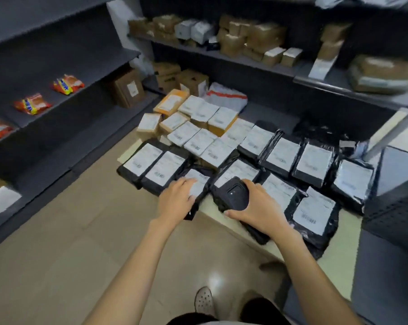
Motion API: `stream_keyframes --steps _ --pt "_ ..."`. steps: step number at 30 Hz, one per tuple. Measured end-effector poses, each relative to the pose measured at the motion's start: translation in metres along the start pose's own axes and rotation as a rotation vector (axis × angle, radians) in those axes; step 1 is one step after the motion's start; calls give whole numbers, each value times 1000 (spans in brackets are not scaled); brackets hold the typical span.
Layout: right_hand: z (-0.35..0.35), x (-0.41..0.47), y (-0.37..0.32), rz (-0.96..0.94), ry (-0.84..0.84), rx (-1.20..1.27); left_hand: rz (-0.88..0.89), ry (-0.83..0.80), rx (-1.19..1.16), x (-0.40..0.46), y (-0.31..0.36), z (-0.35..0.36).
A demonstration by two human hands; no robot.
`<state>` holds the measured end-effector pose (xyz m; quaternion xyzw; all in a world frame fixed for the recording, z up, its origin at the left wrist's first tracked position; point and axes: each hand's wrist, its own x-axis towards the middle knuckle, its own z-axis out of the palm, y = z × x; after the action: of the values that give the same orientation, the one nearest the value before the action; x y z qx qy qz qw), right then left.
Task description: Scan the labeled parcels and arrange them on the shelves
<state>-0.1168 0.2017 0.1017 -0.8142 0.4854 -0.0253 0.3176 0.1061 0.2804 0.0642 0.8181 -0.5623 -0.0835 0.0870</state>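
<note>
Several black plastic parcels with white labels lie spread over a low beige table [224,219], with cardboard and white parcels behind them. My left hand [176,199] lies flat on a small black labeled parcel [198,184] at the table's front edge, fingers spread over its label. To its right, my right hand [256,207] grips a black handheld scanner [232,195], held just above the parcels.
Dark shelves stand on the left holding orange snack packets [32,104] and a brown box [128,88]. Shelves at the back carry several cardboard boxes [252,37]. A dark cabinet [392,207] stands to the right. Beige floor lies below, my shoe [203,299] on it.
</note>
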Motion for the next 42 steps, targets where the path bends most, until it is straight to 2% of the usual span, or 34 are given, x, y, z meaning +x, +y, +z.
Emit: stream_keyframes --steps 5,9,14,21,28,35,39,42 --pt "-7 12 42 266 106 80 257 -162 -13 70 45 35" --pt "-8 6 78 449 165 116 388 -280 -4 96 87 70" --pt "-12 1 118 616 214 128 382 -359 18 97 138 113" --pt "-20 -7 150 692 304 128 255 -578 47 85 188 152" --pt "-19 -11 151 735 316 143 463 -534 22 105 177 155" --pt "-16 -9 128 774 372 169 336 -486 13 100 161 155" --pt "-13 -11 110 813 403 175 425 -449 -89 108 157 151" --pt "-16 -13 98 843 446 183 518 -364 -196 120 163 134"
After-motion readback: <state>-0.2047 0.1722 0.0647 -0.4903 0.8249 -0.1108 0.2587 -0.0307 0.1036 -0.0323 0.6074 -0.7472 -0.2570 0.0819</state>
